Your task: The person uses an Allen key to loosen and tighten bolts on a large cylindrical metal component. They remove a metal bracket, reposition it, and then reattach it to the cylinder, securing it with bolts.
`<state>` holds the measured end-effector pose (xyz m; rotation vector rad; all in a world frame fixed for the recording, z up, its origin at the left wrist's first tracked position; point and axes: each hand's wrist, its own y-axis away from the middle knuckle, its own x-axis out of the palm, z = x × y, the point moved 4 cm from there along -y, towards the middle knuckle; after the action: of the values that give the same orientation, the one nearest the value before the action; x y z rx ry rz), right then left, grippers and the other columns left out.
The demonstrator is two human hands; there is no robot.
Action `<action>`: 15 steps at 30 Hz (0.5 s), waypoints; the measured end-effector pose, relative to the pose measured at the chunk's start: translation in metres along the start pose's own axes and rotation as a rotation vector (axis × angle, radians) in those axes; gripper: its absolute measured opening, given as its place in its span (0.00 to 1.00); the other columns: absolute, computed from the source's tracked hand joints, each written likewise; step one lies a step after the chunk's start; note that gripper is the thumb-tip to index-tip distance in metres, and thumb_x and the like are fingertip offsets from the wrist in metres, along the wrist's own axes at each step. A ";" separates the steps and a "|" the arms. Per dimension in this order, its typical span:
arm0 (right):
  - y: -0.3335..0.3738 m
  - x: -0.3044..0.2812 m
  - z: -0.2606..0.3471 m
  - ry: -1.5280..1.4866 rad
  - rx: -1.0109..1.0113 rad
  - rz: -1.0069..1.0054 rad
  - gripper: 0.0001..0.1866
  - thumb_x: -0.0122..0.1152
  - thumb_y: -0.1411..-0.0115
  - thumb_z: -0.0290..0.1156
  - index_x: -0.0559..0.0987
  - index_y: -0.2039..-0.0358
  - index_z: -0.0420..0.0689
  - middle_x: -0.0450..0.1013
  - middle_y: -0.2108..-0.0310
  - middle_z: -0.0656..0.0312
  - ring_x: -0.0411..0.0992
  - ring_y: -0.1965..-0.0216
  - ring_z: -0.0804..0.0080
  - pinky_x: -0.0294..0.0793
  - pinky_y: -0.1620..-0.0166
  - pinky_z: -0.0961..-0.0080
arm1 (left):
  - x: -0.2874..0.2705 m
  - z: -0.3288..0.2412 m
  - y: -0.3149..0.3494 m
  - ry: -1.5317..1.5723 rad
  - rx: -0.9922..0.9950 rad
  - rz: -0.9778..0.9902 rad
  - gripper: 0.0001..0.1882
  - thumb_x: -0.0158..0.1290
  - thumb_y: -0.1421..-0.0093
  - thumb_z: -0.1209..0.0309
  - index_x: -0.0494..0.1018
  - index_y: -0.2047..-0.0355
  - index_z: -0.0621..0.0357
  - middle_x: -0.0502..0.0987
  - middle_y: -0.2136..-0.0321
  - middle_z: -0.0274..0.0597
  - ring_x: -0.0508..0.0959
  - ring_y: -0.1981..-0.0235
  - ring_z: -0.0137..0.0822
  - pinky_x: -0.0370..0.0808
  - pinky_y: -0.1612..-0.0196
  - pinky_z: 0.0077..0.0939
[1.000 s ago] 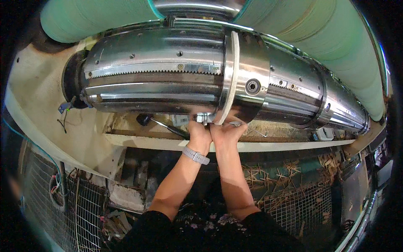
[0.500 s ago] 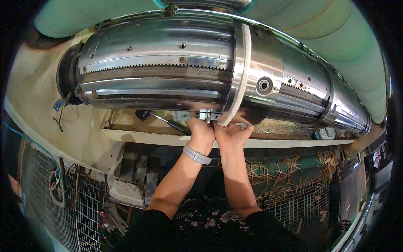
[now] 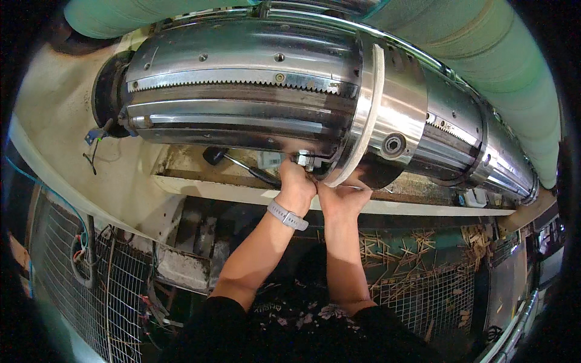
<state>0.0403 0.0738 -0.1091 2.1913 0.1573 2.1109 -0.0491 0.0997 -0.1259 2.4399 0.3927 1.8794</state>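
A long steel cylinder (image 3: 242,115) with a toothed strip lies across the view, a pale strap (image 3: 374,112) round its wider metal collar. My left hand (image 3: 297,184) is closed at its underside, thumb and fingers on a small shiny metal block (image 3: 307,160); the fingertips are partly hidden. Close by on the right, just under the strap, my right hand (image 3: 344,201) reaches up beneath the collar (image 3: 396,97). Its fingers are mostly out of sight behind the cylinder, and what they touch cannot be made out. The wrists are nearly side by side.
A black-headed hammer-like tool (image 3: 215,155) lies on the cream ledge (image 3: 242,195) under the cylinder, near a clear labelled packet (image 3: 269,160). Wire mesh (image 3: 91,284) and scattered wooden sticks (image 3: 399,251) lie below. Large green rolls (image 3: 484,54) curve overhead; a cable hangs at left.
The view has tilted slightly, shifting the cylinder rightward in the picture. Both hands remain under the cylinder by the strap, the left with the metal block.
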 end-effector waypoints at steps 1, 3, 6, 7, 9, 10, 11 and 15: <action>0.001 0.001 0.000 0.016 0.008 0.012 0.23 0.45 0.48 0.45 0.72 0.53 0.50 0.65 0.48 0.60 0.60 0.45 0.58 0.48 0.40 0.51 | 0.002 0.000 0.001 -0.002 -0.018 0.006 0.14 0.35 0.38 0.69 0.71 0.67 0.57 0.75 0.70 0.40 0.75 0.69 0.36 0.76 0.65 0.33; 0.002 -0.002 0.001 0.055 0.016 0.052 0.23 0.44 0.47 0.45 0.72 0.53 0.50 0.65 0.47 0.60 0.59 0.45 0.58 0.47 0.39 0.50 | -0.007 0.003 -0.003 -0.045 -0.021 0.036 0.13 0.33 0.37 0.69 0.69 0.62 0.56 0.74 0.65 0.39 0.75 0.66 0.36 0.75 0.62 0.33; -0.004 -0.009 0.005 0.112 0.004 0.117 0.23 0.43 0.46 0.45 0.72 0.52 0.49 0.65 0.47 0.59 0.58 0.44 0.57 0.45 0.40 0.47 | -0.010 0.006 -0.005 -0.048 -0.017 0.049 0.14 0.33 0.36 0.69 0.68 0.58 0.55 0.73 0.63 0.38 0.74 0.64 0.35 0.75 0.61 0.32; -0.005 -0.011 0.006 0.118 -0.013 0.113 0.23 0.43 0.46 0.45 0.71 0.52 0.49 0.64 0.47 0.59 0.58 0.44 0.57 0.45 0.40 0.46 | -0.009 0.007 -0.005 -0.039 -0.014 0.048 0.14 0.32 0.36 0.69 0.68 0.58 0.55 0.73 0.63 0.38 0.74 0.64 0.35 0.75 0.61 0.32; -0.004 -0.008 0.005 0.123 -0.027 0.121 0.24 0.41 0.45 0.45 0.71 0.51 0.48 0.63 0.46 0.59 0.57 0.43 0.56 0.44 0.40 0.43 | -0.013 0.010 -0.006 -0.058 0.010 0.062 0.14 0.32 0.36 0.69 0.68 0.58 0.55 0.73 0.63 0.38 0.74 0.64 0.35 0.74 0.61 0.31; -0.001 -0.004 0.005 0.120 -0.028 0.132 0.25 0.40 0.44 0.45 0.70 0.50 0.48 0.63 0.46 0.58 0.57 0.43 0.55 0.43 0.40 0.42 | -0.016 0.011 -0.008 -0.067 0.022 0.069 0.14 0.32 0.36 0.69 0.68 0.58 0.55 0.73 0.63 0.37 0.74 0.64 0.35 0.74 0.61 0.31; 0.001 -0.002 0.005 0.117 -0.031 0.144 0.25 0.40 0.44 0.46 0.69 0.49 0.48 0.62 0.45 0.58 0.56 0.42 0.55 0.43 0.41 0.41 | -0.020 0.013 -0.010 -0.078 0.026 0.077 0.14 0.32 0.36 0.69 0.68 0.58 0.55 0.73 0.63 0.38 0.74 0.63 0.35 0.74 0.60 0.31; -0.008 -0.013 0.011 0.117 0.024 0.197 0.27 0.39 0.44 0.45 0.67 0.46 0.48 0.60 0.44 0.57 0.55 0.42 0.54 0.44 0.41 0.42 | -0.022 0.016 -0.006 -0.067 0.004 0.062 0.14 0.33 0.36 0.67 0.68 0.58 0.56 0.73 0.61 0.38 0.74 0.62 0.35 0.73 0.58 0.32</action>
<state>0.0507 0.0800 -0.1233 2.1780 -0.0272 2.3539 -0.0399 0.1032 -0.1518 2.5380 0.3217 1.8143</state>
